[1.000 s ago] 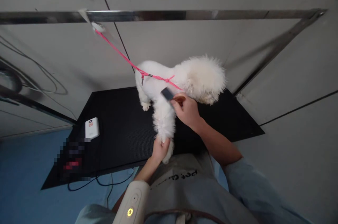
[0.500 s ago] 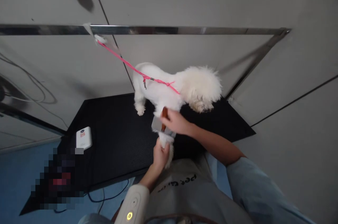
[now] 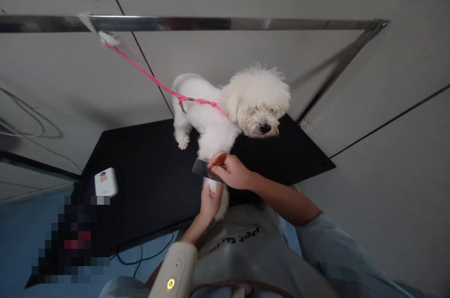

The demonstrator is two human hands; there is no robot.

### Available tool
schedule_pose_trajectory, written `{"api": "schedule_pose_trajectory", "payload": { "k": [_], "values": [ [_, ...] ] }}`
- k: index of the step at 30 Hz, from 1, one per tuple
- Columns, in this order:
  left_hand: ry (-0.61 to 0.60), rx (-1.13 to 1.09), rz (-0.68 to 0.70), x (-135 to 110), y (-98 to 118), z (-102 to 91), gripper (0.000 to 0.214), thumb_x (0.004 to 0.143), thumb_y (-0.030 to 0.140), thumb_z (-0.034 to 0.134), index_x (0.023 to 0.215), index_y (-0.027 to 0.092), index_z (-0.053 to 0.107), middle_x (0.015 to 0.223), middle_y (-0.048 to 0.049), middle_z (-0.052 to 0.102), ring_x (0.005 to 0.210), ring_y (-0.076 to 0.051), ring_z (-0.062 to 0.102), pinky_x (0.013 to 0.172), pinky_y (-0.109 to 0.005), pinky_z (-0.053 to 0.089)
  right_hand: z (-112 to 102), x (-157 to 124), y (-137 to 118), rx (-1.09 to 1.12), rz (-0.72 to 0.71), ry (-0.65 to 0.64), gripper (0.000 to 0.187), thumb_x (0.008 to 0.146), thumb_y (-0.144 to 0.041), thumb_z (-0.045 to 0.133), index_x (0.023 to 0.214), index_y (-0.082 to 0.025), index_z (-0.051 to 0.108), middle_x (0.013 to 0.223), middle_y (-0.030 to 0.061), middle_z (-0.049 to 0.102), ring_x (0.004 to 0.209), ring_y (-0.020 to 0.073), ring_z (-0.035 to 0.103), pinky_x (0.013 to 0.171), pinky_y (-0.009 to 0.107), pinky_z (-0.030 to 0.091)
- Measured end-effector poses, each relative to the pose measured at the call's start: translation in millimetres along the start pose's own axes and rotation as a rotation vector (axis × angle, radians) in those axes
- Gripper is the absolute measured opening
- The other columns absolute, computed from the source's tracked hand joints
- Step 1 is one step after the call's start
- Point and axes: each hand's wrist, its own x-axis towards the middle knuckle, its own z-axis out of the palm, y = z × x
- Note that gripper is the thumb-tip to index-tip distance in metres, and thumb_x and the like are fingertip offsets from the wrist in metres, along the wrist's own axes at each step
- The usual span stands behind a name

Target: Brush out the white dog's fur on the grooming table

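Note:
A small white fluffy dog (image 3: 225,110) stands on a black grooming table (image 3: 151,171), its face turned toward me. A pink leash (image 3: 147,75) ties it to a metal bar (image 3: 211,23) overhead. My left hand (image 3: 210,202) is closed around the dog's front paw near the table's front edge. My right hand (image 3: 232,171) grips a slicker brush (image 3: 203,167) with a brown handle, its flat head pressed against the same leg just above my left hand.
A white box-shaped device (image 3: 105,182) lies on the table's left part. A pixelated dark object (image 3: 75,237) sits at the front left corner, with a black cable (image 3: 144,253) hanging below. A slanted metal support (image 3: 337,73) rises at the right. Grey wall panels stand behind.
The brush moved down the dog's leg from near the shoulder to just above the paw. The dog turned its head toward me. My left hand kept hold of the paw.

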Motion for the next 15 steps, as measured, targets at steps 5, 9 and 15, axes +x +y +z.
{"api": "schedule_pose_trajectory", "payload": {
  "k": [5,9,15],
  "values": [
    [0.032,0.003,-0.003,-1.0,3.7,-10.7,0.034,0.072,0.037,0.062,0.097,0.014,0.062,0.081,-0.0049,0.065,0.074,-0.019,0.060,0.072,-0.029,0.048,-0.4,-4.3,1.1,-0.009,-0.017,0.275,0.009,0.089,-0.031,0.053,0.086,-0.023,0.055,0.094,0.0073,0.069,0.099,0.0219,0.065,0.094,0.042,0.050],
    [-0.029,-0.076,-0.071,-2.2,9.1,-24.5,0.034,0.068,0.038,0.066,0.092,0.014,0.061,0.066,0.0013,0.056,0.058,-0.013,0.049,0.059,-0.025,0.041,5.0,-2.6,7.0,0.118,-0.003,0.026,0.013,0.091,-0.032,0.052,0.084,-0.023,0.057,0.079,0.0037,0.067,0.080,0.0187,0.066,0.081,0.037,0.055],
    [-0.147,-0.287,-0.187,-4.3,21.9,-45.8,0.040,0.062,0.032,0.071,0.096,0.014,0.058,0.070,0.0020,0.057,0.059,-0.011,0.048,0.058,-0.022,0.039,16.4,-2.8,17.3,0.256,-0.099,0.025,0.007,0.091,-0.029,0.055,0.089,-0.023,0.056,0.085,0.0039,0.068,0.092,0.0196,0.067,0.092,0.039,0.052]
  ]
}}
